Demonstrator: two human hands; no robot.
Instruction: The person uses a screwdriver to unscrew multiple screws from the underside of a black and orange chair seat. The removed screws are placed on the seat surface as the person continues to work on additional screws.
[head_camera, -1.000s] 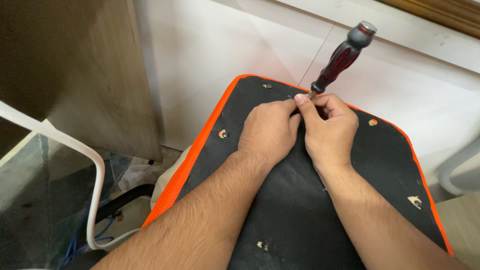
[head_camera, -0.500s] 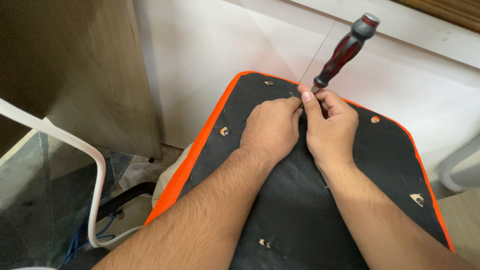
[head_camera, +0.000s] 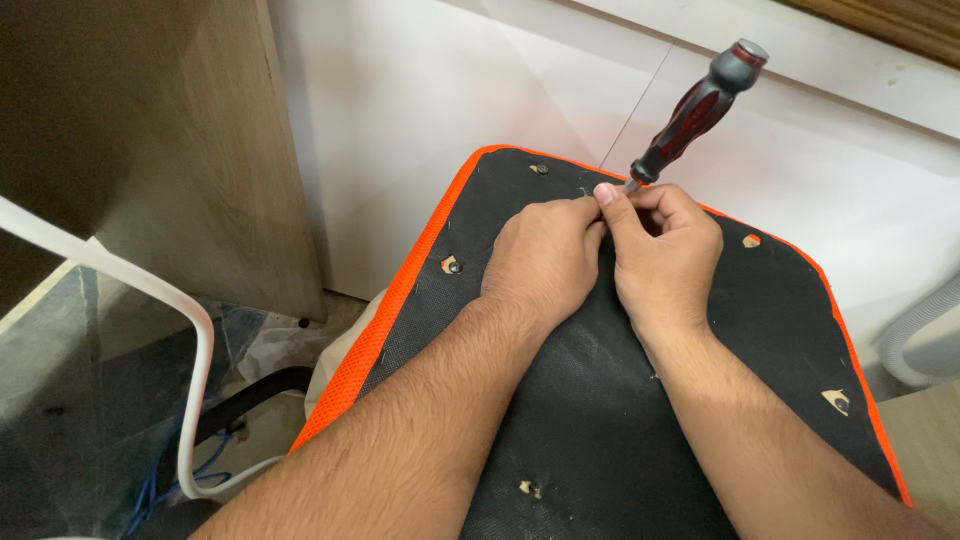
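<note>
The head camera looks steeply down, from close above, at the black seat underside.

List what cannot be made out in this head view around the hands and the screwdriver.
- Screwdriver tip: hidden behind the right hand and its fingers.
- What the tip meets on the black seat underside: covered by both hands.
- Left hand fingertips: tucked under, against the right hand.
- Seat's near edge: cut off by the bottom of the frame.
- Small fitting near the orange edge: too small to tell its kind.
</note>
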